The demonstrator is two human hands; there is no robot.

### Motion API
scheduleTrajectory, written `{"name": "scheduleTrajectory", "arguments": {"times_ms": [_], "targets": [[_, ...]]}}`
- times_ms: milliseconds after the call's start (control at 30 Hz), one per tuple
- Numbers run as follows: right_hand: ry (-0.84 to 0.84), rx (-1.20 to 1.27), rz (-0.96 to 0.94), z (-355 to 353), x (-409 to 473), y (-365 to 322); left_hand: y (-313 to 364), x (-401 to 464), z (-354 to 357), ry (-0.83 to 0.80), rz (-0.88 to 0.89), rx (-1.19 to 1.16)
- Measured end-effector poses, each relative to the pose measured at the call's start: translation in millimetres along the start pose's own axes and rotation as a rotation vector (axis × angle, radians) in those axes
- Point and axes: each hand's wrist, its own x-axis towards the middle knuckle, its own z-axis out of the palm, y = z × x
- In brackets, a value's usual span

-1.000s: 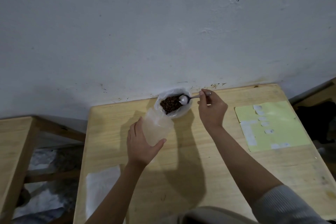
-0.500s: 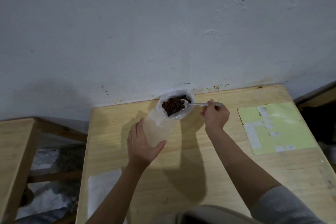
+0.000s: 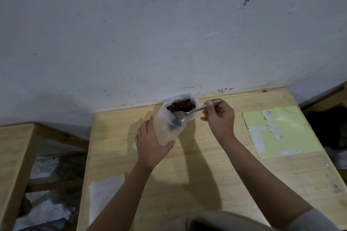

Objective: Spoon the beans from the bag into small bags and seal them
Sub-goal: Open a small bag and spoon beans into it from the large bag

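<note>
Brimming with brown beans [image 3: 181, 105], big bag [image 3: 195, 101]; spoon [image 3: 178, 119] inside small bag [image 3: 166, 132].

There is only one view, from a wide-angle camera worn on the head of the person. It looks forward and down from above the near edge of the bench [image 3: 216, 165], and it faces the pale wall [image 3: 169, 33], which fills the whole upper half of the frame. The bench takes the lower middle and lower right, and a second wooden surface [image 3: 13, 155] is in the lower left. Both forearms enter from the bottom edge, so the camera is near, about one arm away. Straight edges look bent near the frame borders
</note>
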Motion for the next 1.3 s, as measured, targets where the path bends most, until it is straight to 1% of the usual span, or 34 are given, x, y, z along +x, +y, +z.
{"name": "scheduleTrajectory", "arguments": {"times_ms": [100, 233, 333, 467, 533, 633, 767, 867, 1100, 1300], "targets": [[0.006, 0.030, -0.064, -1.2, 3.3, -3.4, -1.2, -1.0, 0.1, 0.002, -0.004, -0.010], [0.074, 0.045, -0.063, 0.1, 14.0, -0.8, -5.3, -5.5, -2.4, -0.012, -0.038, -0.023], [0.104, -0.067, -0.079, 4.2, 21.0, 9.5, -10.2, -8.7, -3.7, -0.019, -0.050, -0.027], [0.057, -0.259, -0.118, 12.1, 21.4, 26.1, -14.1, -11.3, -4.3, -0.047, -0.045, -0.033], [0.072, -0.307, -0.075, 17.8, 20.3, 33.4, -14.4, -11.3, -3.3, -0.058, -0.043, -0.043], [0.128, -0.326, 0.092, 25.1, 21.2, 39.3, -13.8, -10.3, -1.8, -0.075, -0.036, -0.055], [0.186, -0.219, 0.285, 31.0, 26.1, 47.2, -14.3, -8.7, 1.7, -0.089, -0.026, -0.054], [0.234, -0.119, 0.378, 27.8, 29.8, 48.4, -13.7, -7.6, 4.5, -0.088, -0.024, -0.055], [0.233, 0.059, 0.399, 13.0, 30.1, 34.7, -14.7, -7.7, 4.0, -0.069, -0.017, -0.042], [0.173, 0.113, 0.338, -3.0, 20.3, 12.9, -13.3, -4.8, 2.4, -0.039, -0.028, -0.016]]}}
